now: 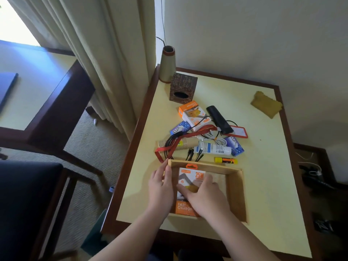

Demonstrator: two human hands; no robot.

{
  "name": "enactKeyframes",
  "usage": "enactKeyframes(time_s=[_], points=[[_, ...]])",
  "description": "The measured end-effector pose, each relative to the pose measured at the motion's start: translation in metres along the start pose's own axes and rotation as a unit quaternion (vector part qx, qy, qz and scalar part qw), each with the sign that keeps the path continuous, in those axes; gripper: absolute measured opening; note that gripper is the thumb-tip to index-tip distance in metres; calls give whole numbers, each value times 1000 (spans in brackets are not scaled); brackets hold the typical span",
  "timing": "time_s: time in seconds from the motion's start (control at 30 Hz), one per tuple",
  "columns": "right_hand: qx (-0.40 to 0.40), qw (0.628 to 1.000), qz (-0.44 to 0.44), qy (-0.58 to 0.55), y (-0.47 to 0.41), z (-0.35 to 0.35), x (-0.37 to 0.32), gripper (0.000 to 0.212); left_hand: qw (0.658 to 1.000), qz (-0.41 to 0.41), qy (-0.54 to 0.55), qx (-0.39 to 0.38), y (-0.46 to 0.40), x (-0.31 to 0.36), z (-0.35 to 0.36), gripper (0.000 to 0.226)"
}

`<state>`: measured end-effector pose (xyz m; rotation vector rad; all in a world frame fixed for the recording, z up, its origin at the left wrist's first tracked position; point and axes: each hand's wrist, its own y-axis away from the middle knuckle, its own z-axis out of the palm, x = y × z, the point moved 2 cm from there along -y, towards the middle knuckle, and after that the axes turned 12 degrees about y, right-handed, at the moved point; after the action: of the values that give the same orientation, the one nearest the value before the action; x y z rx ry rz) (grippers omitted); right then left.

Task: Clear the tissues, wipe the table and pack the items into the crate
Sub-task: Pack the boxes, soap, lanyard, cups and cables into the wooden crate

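Observation:
A wooden crate stands near the table's front edge. Inside it lies an orange and white charger package. My right hand rests on top of that package with fingers spread. My left hand touches the crate's left wall, fingers straight. Behind the crate lies a heap: a second orange charger box, two blue soap boxes, a white tube, stacked paper cups, a red lanyard with badge holder, black cables, a black case and a yellow marker.
A brown tissue box and a tall cone-shaped vase stand at the table's far left corner. A yellow-brown cloth lies at the far right. The table has a dark wooden rim; a chair stands to the left.

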<state>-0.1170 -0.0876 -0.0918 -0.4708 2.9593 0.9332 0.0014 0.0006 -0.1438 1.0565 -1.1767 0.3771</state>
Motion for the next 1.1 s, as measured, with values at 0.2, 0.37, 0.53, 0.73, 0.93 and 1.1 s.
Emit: enactKeyframes(time_s=[0.2,0.37,0.53,0.73,0.93,1.1], points=[[-52,997,-46,-25,-21,24,-10,77,1000,22,-17,6,2,2,2,40],[-87,994,-49,-35,-29,23,-10,78,998,39,-56,13,2,2,4,40],[-128,988,-85,7,-21,10,-13,93,982,58,-176,42,9,10,8,46],[-121,975,-183,38,-10,-83,-2,45,921,201,-330,45,13,43,23,51],[56,974,-215,-54,-79,-165,-6,19,826,313,-463,-67,2,34,52,40],[88,972,-218,7,-161,-173,-30,39,825,308,-469,-65,-2,30,54,38]])
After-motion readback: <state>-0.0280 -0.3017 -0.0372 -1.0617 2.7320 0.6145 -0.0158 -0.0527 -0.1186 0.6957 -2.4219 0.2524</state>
